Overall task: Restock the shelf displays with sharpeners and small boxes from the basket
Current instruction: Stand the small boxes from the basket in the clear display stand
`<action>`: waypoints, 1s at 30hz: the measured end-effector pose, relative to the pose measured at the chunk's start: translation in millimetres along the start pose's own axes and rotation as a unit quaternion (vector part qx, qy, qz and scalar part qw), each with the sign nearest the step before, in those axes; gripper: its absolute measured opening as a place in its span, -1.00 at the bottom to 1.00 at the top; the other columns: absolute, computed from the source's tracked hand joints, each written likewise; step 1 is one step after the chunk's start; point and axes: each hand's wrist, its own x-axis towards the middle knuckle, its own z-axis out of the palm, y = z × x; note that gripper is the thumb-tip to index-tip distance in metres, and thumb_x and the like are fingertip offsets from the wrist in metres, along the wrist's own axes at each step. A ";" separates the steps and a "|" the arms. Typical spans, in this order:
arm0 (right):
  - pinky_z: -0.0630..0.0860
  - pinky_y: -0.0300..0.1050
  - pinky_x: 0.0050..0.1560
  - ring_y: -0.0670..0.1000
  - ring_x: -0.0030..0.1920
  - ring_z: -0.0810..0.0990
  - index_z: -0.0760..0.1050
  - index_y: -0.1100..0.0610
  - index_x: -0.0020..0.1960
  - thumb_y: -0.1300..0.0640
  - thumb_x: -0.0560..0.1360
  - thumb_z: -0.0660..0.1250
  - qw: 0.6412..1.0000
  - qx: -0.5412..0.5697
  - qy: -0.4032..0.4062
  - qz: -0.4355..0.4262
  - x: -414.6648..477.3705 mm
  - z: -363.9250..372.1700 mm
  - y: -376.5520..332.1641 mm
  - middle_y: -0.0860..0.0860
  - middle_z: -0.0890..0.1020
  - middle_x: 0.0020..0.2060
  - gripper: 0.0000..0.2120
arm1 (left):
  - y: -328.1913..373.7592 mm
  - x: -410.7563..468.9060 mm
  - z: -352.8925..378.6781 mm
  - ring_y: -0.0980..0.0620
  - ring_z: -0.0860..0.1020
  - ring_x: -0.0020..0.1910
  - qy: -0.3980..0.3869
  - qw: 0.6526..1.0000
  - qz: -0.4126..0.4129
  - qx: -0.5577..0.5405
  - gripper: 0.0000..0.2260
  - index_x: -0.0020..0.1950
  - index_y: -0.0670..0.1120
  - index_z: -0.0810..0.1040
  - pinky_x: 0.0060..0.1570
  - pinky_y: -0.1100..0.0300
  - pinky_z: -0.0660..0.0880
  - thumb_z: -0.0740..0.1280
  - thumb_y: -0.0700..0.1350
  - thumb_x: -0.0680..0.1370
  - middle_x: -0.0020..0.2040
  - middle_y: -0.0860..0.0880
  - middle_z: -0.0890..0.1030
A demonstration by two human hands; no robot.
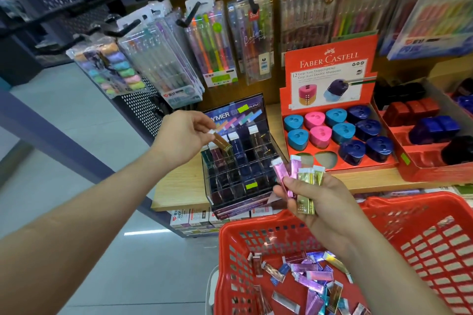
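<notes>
The red basket sits lowest in view, with loose small boxes in pink, silver, blue and gold foil scattered over its bottom. Just above its rim, the right hand has its fingers curled round a fanned bunch: pink boxes on the left and gold boxes on the right, with their white ends pointing up.

The left hand reaches forward over the dark display. Between thumb and fingertips it pinches a brown box, tilted with its lower end at a compartment in the display's back rows. Several back compartments hold upright boxes with white tops.

The display stands on a wooden shelf. Just to its right is a red Faber-Castell tray of blue, pink and dark blue sharpeners. Two hollows in the tray's front row show bare.

Further right is another red tray, with red, blue and black pieces in it. Packs of coloured pens hang on black hooks above the shelf.
</notes>
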 end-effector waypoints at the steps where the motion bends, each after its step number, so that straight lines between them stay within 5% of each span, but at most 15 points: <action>1: 0.46 -0.31 -0.52 0.05 -0.18 0.72 0.50 0.25 0.09 0.34 0.41 0.42 1.000 0.001 0.003 0.000 0.6 0.2 0.4 0.13 0.69 -0.15 -0.73 | 0.7 0.9 3.9 0.20 0.57 -0.21 0.002 1.000 0.015 0.018 -0.89 -0.07 -0.03 0.67 -0.05 0.30 0.52 0.47 -0.21 0.45 -0.22 0.07 0.61; 7: 0.51 -0.30 -0.45 0.04 -0.21 0.71 0.49 0.24 0.05 0.36 0.43 0.40 1.000 0.001 -0.003 -0.012 3.4 0.1 -0.8 0.12 0.67 -0.19 -0.78 | -5.2 6.8 20.2 0.09 0.58 -0.12 -0.003 0.995 0.038 0.089 -0.85 0.06 -0.07 0.68 0.00 0.26 0.48 0.42 -0.17 0.51 -0.07 0.00 0.67; 12: 0.57 -0.28 -0.37 0.06 -0.21 0.72 0.47 0.27 0.04 0.43 0.44 0.37 1.000 0.003 -0.013 -0.006 5.0 0.0 -0.9 0.17 0.64 -0.18 -0.79 | -13.7 6.6 33.2 0.03 0.58 -0.07 -0.008 0.987 0.076 0.140 -0.83 0.07 0.00 0.66 0.00 0.03 0.56 0.44 -0.10 0.48 -0.07 0.06 0.62; 21: 0.40 -0.31 -0.52 0.05 -0.22 0.63 0.55 0.21 -0.05 0.27 0.38 0.46 0.998 -0.060 0.001 -0.020 4.9 -0.9 2.3 0.19 0.69 -0.19 -0.84 | -7.6 8.3 40.1 0.02 0.53 -0.03 -0.035 0.970 0.114 0.214 -0.93 -0.04 -0.07 0.61 -0.02 0.12 0.46 0.40 -0.10 0.51 -0.06 0.02 0.56; 24: 0.39 -0.30 -0.52 -0.03 -0.37 0.63 0.53 0.21 -0.04 0.30 0.41 0.45 0.998 -0.056 0.008 -0.041 4.6 1.0 1.5 0.12 0.67 -0.29 -0.84 | 17.4 0.2 29.1 0.15 0.54 -0.23 -0.046 0.998 0.020 0.024 -0.89 -0.09 -0.08 0.66 -0.10 0.19 0.52 0.37 -0.07 0.54 -0.18 0.07 0.62; 26: 0.39 -0.28 -0.51 -0.01 -0.39 0.62 0.52 0.23 -0.04 0.31 0.41 0.45 0.996 -0.062 0.018 -0.062 4.2 2.4 0.9 0.13 0.66 -0.31 -0.84 | 40.0 -10.7 21.3 0.11 0.56 -0.32 -0.166 0.963 -0.075 -0.200 -0.83 -0.07 -0.13 0.66 -0.23 0.22 0.56 0.36 -0.06 0.55 -0.24 -0.04 0.66; 30: 0.40 -0.25 -0.49 0.00 -0.40 0.60 0.49 0.20 -0.07 0.32 0.43 0.45 0.992 -0.078 0.035 -0.096 4.2 5.4 2.9 0.11 0.65 -0.32 -0.84 | 57.2 -28.1 20.5 0.06 0.59 -0.32 -0.257 0.923 -0.078 -0.277 -0.86 -0.06 -0.19 0.66 -0.24 0.27 0.58 0.44 -0.14 0.45 -0.28 -0.11 0.66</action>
